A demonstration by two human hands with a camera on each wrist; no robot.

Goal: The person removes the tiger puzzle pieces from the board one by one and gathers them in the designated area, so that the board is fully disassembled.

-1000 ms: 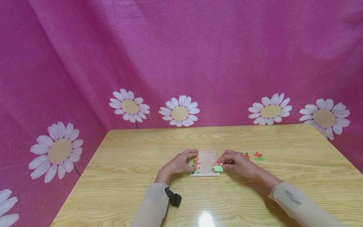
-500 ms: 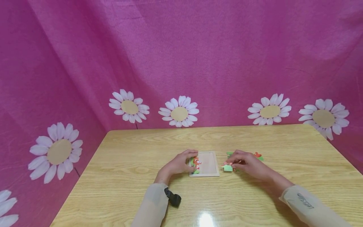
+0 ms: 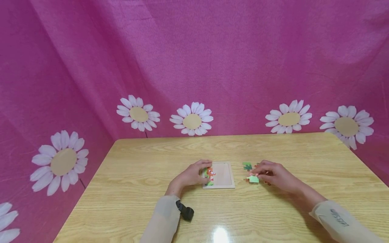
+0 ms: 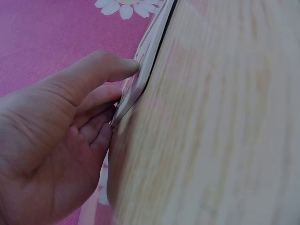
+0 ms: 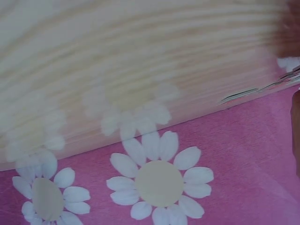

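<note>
In the tray (image 3: pixel 222 175) lie puzzle pieces (image 3: pixel 210 172); hands (image 3: pixel 189 174) (image 3: pixel 278 176) grip it and 1 green piece (image 3: pixel 254 179).

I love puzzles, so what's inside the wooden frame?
Inside the wooden frame, colourful puzzle pieces line the left side; the rest looks bare. Whatever the left hand covers there can't be seen.

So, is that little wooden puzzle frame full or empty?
Partly filled. Colourful pieces line the left side of the frame, but the rest shows bare board; more pieces are outside it, at the right hand.
</note>
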